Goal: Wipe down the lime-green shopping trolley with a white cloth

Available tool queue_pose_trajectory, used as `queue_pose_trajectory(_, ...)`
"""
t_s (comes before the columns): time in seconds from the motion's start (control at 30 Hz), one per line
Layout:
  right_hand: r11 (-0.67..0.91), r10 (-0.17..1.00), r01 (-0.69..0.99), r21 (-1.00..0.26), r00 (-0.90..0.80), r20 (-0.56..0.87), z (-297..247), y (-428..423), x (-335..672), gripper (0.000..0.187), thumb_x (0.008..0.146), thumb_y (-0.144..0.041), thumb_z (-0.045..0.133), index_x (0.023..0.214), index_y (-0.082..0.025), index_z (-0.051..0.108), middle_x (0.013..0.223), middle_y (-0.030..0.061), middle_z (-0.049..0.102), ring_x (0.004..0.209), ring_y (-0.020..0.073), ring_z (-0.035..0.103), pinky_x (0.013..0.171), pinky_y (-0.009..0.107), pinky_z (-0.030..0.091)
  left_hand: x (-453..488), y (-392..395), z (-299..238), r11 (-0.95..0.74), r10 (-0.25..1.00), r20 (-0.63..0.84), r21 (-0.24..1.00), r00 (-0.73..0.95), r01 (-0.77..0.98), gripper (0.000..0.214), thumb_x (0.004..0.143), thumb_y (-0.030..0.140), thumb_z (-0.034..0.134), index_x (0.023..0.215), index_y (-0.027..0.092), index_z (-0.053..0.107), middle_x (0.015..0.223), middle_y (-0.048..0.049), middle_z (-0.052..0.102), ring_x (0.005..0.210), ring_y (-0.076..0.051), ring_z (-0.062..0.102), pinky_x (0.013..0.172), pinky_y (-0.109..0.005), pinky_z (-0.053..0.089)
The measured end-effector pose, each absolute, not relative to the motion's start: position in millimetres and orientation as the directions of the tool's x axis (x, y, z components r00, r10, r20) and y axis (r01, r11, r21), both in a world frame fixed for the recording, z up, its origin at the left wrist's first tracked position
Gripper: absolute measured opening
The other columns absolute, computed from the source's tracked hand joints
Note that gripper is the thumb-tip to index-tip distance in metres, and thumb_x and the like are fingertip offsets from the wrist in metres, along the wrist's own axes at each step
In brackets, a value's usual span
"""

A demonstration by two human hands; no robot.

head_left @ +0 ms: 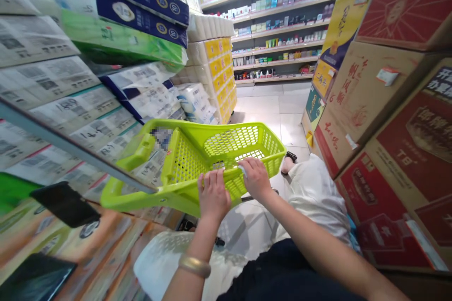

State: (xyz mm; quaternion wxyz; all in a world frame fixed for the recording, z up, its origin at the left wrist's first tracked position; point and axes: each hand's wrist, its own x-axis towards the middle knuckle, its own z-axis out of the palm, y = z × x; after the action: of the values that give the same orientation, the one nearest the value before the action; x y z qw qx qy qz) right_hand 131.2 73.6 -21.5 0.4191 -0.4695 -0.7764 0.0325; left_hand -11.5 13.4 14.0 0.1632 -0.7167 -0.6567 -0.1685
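A lime green plastic shopping basket point(197, 155) is tilted in front of me in a shop aisle, its long handle point(134, 150) pointing left. My left hand point(213, 195) grips the basket's near rim, fingers curled over the edge. My right hand point(256, 178) is closed on the rim just to the right, and a small white thing shows at its fingertips; I cannot make out what it is. A gold bangle point(194, 265) is on my left wrist. My legs in white trousers point(314, 193) stretch out below the basket.
Shelves of packaged tissue paper point(116, 42) crowd the left side. Stacked brown and red cartons point(388, 103) line the right. Toilet-roll packs with yellow labels point(219, 70) stand ahead. A tiled floor point(268, 108) leads to far shelves of bottles point(278, 28).
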Motion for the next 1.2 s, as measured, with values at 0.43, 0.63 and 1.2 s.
queue_pose_trajectory(0.43,0.600,0.748,0.663,-0.448,-0.267,0.607,-15.2,55.7,122.9,0.037,0.081,-0.004,0.051,0.112,-0.020,0.064,0.109,0.0088,0.062,0.105,0.0220,0.051,0.096,0.036,0.040,-13.9,7.2,16.5,-0.034,0.898,0.437,-0.049,0.052,0.998,0.053,0.069,0.010,0.053,0.122,0.014,0.052,0.117,-0.0125,0.062,0.120,-0.029,0.048,0.114,-0.049,0.019)
queue_pose_trajectory(0.63,0.610,0.737,0.658,-0.441,-0.267,0.621,-19.7,53.4,127.2,0.038,0.081,-0.004,0.052,0.114,-0.020,0.064,0.111,0.0089,0.062,0.107,0.0222,0.050,0.098,0.037,0.040,-11.8,4.3,15.8,-0.023,0.901,0.432,-0.047,0.042,0.999,0.052,0.070,0.011,0.052,0.122,0.015,0.052,0.117,-0.0122,0.062,0.119,-0.029,0.049,0.114,-0.049,0.018)
queue_pose_trajectory(1.2,0.581,0.763,0.670,-0.463,-0.250,0.597,-21.1,57.8,146.2,0.042,0.076,-0.002,0.053,0.112,-0.019,0.064,0.110,0.0089,0.062,0.105,0.0230,0.051,0.098,0.037,0.039,-11.1,0.7,17.6,-0.040,0.894,0.446,-0.040,0.054,0.998,0.052,0.071,0.011,0.051,0.122,0.016,0.053,0.116,-0.0109,0.062,0.119,-0.028,0.049,0.114,-0.047,0.019)
